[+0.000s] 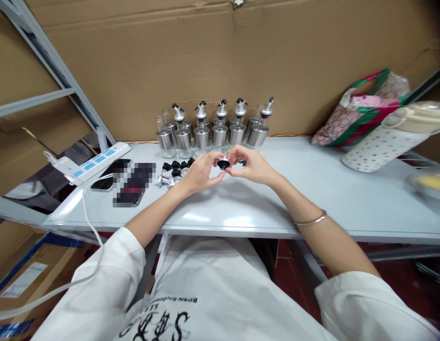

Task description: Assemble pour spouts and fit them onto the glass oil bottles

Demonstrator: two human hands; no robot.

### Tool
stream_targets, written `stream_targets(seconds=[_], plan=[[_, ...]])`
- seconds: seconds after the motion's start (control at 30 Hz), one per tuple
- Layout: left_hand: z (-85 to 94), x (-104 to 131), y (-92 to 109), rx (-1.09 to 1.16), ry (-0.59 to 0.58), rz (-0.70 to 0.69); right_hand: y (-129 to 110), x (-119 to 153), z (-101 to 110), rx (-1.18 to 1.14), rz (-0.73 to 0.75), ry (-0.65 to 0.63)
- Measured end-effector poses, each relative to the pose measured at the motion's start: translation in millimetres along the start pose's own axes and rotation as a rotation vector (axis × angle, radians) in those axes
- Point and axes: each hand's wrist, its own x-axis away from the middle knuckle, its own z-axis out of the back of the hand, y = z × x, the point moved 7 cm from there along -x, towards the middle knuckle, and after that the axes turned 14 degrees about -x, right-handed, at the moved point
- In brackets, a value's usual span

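Observation:
Between the fingertips of my left hand (202,171) and my right hand (251,165) is a pourer stopper (223,163), silver with a black ribbed plug facing me. Both hands pinch it just above the table, near the middle. Left of my left hand lie several loose pourer stoppers (175,166) with black plugs and silver tops, partly covered by that hand. Behind the hands stand glass bottles with metal sleeves (201,136) in rows. Several in front carry silver pourers with black spouts; the bottle at the far left (165,139) has a bare neck.
On the left of the white table (312,189) are a power strip (99,162), a dark phone (110,177) and a blurred-out phone (135,184). A white cable hangs over the edge. At right stand a patterned bag (344,118), a spotted jug (379,144) and a bowl (431,189).

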Motion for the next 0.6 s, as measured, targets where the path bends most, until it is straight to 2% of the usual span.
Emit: stream_targets(seconds=[0.23,0.6], plan=[[-2.0,-1.6,-1.8,0.041,-0.053,0.011,2.1,-0.4,5.3,-0.045,-0.007,-0.003],[-7.5,-0.5,-0.1,-0.007,-0.077,-0.077,4.0,-1.7,8.4,-0.048,-0.02,-0.004]])
